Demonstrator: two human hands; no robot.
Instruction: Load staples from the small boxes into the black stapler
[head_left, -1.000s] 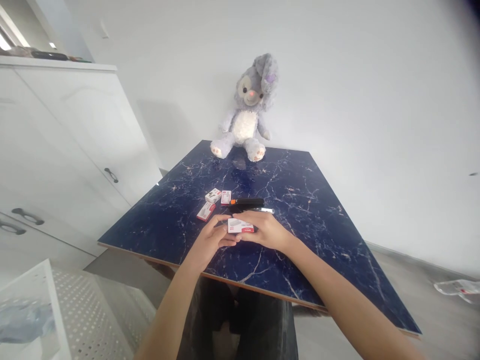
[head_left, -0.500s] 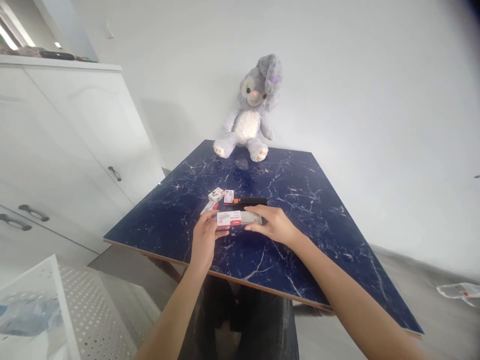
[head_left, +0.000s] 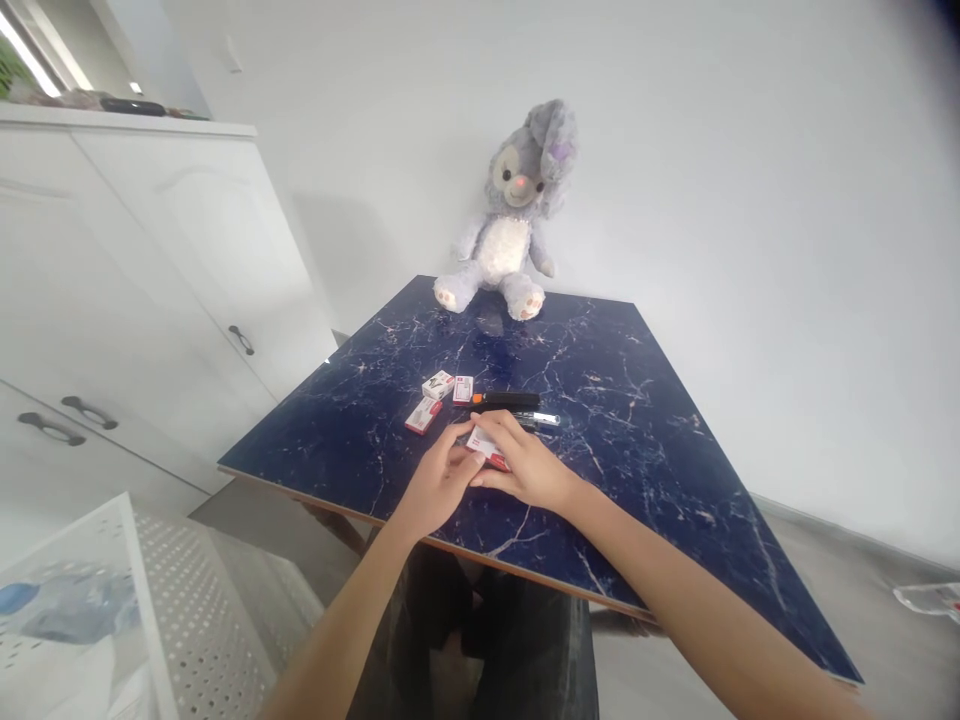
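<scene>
Close to the table's near side, a small white-and-red cardboard box (head_left: 489, 447) lies largely covered by my hands. My left hand (head_left: 439, 485) grips its left end, with the thumb along the near side. My right hand (head_left: 531, 467) curls over the box from the right, fingers across its top. Just beyond the right fingers lies a pen (head_left: 544, 419) with a clear end, partly hidden. Behind it rests a black utility knife (head_left: 510, 399) with an orange tip. To the left are three smaller boxes: one white (head_left: 438, 385), one red-edged (head_left: 463, 389), one red-and-white (head_left: 424, 415).
The blue marbled table (head_left: 600, 480) has a plush rabbit (head_left: 506, 240) seated at its far edge, against the wall. White cabinets (head_left: 172, 260) stand to the left. A perforated white basket (head_left: 187, 590) holding a plastic bottle (head_left: 82, 608) is at lower left.
My hands have drawn closer together over the box, covering more of it. The pen and the red-and-white box at left show more fully. The view has shifted slightly.
</scene>
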